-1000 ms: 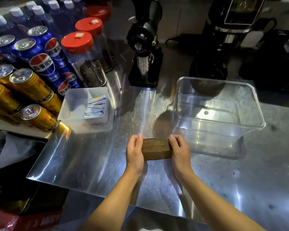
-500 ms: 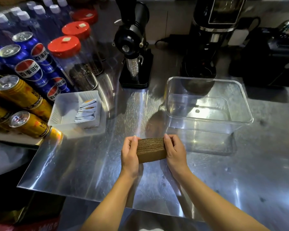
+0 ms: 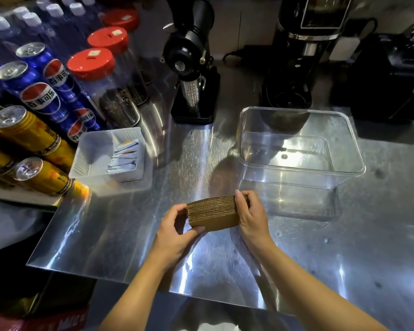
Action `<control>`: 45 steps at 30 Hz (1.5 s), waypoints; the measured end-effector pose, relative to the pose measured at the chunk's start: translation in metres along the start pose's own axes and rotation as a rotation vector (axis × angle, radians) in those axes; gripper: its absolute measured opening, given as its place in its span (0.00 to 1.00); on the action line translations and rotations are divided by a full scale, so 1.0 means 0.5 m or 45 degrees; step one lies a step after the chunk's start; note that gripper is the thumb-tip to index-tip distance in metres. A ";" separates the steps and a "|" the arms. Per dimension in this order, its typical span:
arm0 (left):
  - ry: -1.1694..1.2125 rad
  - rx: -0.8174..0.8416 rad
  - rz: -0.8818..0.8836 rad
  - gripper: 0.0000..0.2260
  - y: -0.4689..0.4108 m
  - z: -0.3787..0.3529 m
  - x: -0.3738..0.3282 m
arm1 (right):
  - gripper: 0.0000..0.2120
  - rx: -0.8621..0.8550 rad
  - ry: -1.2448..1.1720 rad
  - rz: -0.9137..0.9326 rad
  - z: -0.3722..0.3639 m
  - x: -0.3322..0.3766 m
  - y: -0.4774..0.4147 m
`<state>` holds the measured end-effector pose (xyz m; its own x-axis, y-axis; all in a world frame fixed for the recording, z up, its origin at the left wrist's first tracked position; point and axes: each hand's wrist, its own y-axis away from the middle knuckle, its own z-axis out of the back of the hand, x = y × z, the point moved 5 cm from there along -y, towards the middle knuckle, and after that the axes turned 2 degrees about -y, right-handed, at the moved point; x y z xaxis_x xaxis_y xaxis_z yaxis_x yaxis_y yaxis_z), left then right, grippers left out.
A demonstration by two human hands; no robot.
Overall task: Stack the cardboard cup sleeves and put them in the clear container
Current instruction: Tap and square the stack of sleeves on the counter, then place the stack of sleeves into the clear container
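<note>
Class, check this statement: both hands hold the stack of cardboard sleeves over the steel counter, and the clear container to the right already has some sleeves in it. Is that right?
One detail is wrong. The head view shows the clear container empty, with nothing in it. The rest holds: the left hand and right hand hold the stack of cardboard sleeves over the steel counter.

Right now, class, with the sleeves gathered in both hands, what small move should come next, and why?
Probably lift the stack of sleeves up and right, over the clear container. The left hand and right hand already clamp its ends, and the container looks empty and open-topped.
</note>
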<state>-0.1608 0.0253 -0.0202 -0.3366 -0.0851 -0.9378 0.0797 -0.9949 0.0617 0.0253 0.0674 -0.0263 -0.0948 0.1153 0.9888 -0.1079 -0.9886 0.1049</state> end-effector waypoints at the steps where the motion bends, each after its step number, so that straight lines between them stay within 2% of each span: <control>1: -0.004 0.000 0.001 0.20 0.000 0.000 0.001 | 0.11 0.009 0.005 0.005 0.000 0.000 0.001; 5: -0.020 -0.014 0.016 0.18 0.001 0.001 0.006 | 0.10 0.081 0.007 0.018 0.004 0.009 0.004; 8: -0.004 -0.015 0.011 0.17 0.000 0.000 0.005 | 0.09 0.250 0.031 0.011 0.017 0.013 0.005; 9: -0.007 -0.010 0.010 0.17 -0.001 0.001 0.004 | 0.12 0.340 0.031 -0.003 0.023 0.011 0.008; 13: -0.058 0.030 0.016 0.15 -0.004 0.000 0.007 | 0.35 0.644 0.010 -0.136 0.050 -0.011 0.010; 14: -0.061 0.032 0.022 0.15 -0.003 -0.001 0.008 | 0.36 0.682 0.014 -0.150 0.056 -0.014 0.008; 17: -0.061 0.038 0.035 0.16 -0.003 -0.001 0.008 | 0.28 0.725 -0.031 -0.138 0.070 -0.016 -0.002; 20: -0.073 0.027 0.059 0.16 -0.003 0.000 0.008 | 0.23 0.684 -0.063 -0.113 0.083 -0.019 -0.013; 26: -0.046 -0.005 0.085 0.17 0.001 0.001 0.001 | 0.21 0.574 -0.201 -0.161 0.086 -0.046 -0.018; 33: 0.217 -0.113 0.153 0.18 -0.009 0.002 -0.020 | 0.17 0.371 -0.336 -0.131 0.106 -0.009 -0.012; 38: 0.295 -0.180 0.059 0.19 -0.052 -0.010 -0.108 | 0.17 0.166 -0.427 -0.025 0.152 0.071 -0.022; 45: 0.446 -0.110 -0.039 0.18 -0.130 -0.088 -0.266 | 0.15 -0.092 -0.587 0.105 0.244 0.185 -0.065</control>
<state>-0.0801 0.1038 0.0856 0.0006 -0.0167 -0.9999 0.1584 -0.9872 0.0165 0.1407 0.0985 0.0744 0.3415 -0.0342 0.9393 -0.1882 -0.9816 0.0327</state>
